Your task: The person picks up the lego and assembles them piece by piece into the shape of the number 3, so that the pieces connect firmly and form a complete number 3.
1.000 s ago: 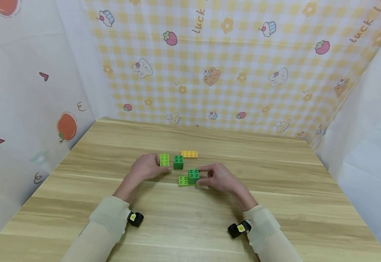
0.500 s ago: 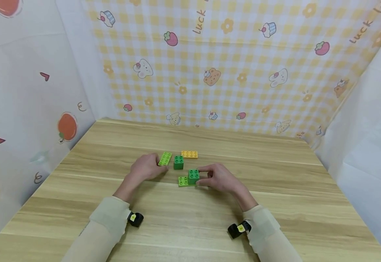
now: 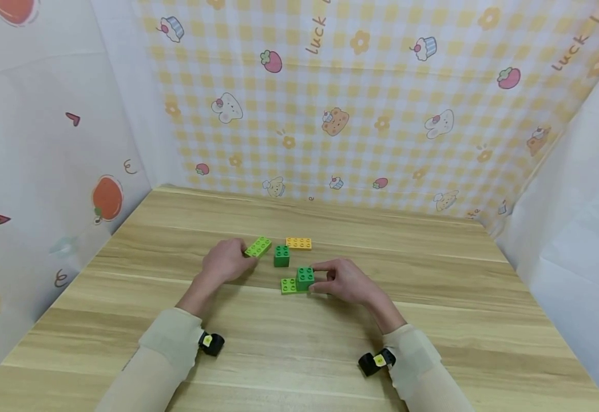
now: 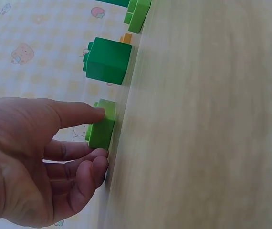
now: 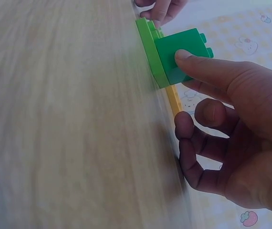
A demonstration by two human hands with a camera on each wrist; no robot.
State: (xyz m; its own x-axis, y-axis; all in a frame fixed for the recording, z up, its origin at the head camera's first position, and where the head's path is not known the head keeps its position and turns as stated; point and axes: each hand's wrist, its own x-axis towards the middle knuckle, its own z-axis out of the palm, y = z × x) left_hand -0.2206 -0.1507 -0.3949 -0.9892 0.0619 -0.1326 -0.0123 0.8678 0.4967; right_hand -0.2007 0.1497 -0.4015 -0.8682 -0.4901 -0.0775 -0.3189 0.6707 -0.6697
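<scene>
My left hand (image 3: 225,262) pinches a flat lime-green toy building brick (image 3: 258,247) between thumb and fingers, low over the wooden table. In the left wrist view the thumb lies against the lime brick's side (image 4: 103,128). My right hand (image 3: 345,280) grips a tall green brick (image 3: 305,278), thumb on its side. That green brick sits on the right part of another flat lime-green brick (image 3: 288,286), whose left studs show. Between the hands and a little farther back stands a second tall green brick (image 3: 281,257), which neither hand touches.
A flat yellow brick (image 3: 298,244) lies just behind the second green brick. The wooden table (image 3: 289,355) ends at a checked cloth (image 3: 299,143) at the back, with pale cloths at both sides.
The lime brick in my left hand has turned clockwise, from pointing straight away to slanting toward the far right. My right hand and its green brick stay in place.
</scene>
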